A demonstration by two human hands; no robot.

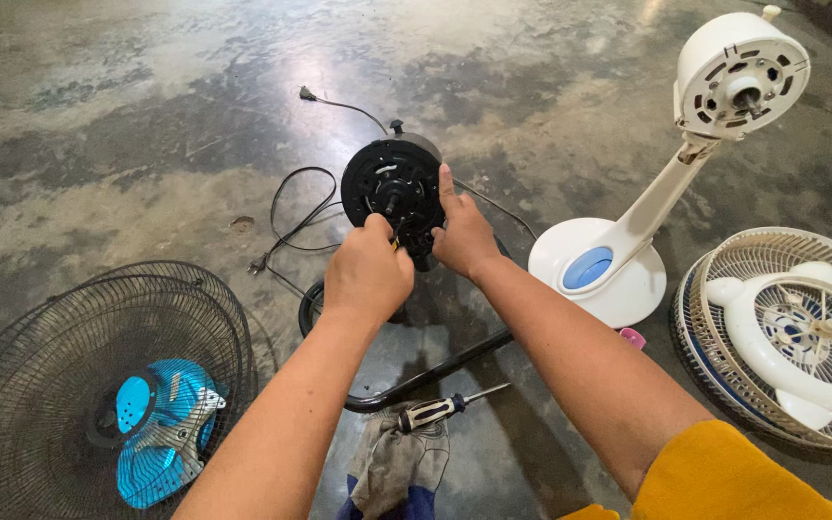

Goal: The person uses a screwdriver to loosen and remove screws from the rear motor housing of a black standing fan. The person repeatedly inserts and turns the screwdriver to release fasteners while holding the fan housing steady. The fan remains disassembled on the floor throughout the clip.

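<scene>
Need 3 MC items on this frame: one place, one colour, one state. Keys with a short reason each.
1. Where does the screwdriver lie?
A. on the white fan base
B. on the floor beside the black pole
C. inside the black grille

2. What colour is the fan blade at lower left?
A. blue
B. red
C. white

3. What state is the black motor housing in?
A. lying untouched on the floor
B. covered by a grille
C. held by both hands

Answers: 1 B, it rests by the black pole. 2 A, blue against the black grille. 3 C, left hand and right hand grip it.

left hand [368, 270]: hides small tool's tip | black motor housing [392, 183]: lower edge covered | white grille [792, 332]: cut off right
</scene>
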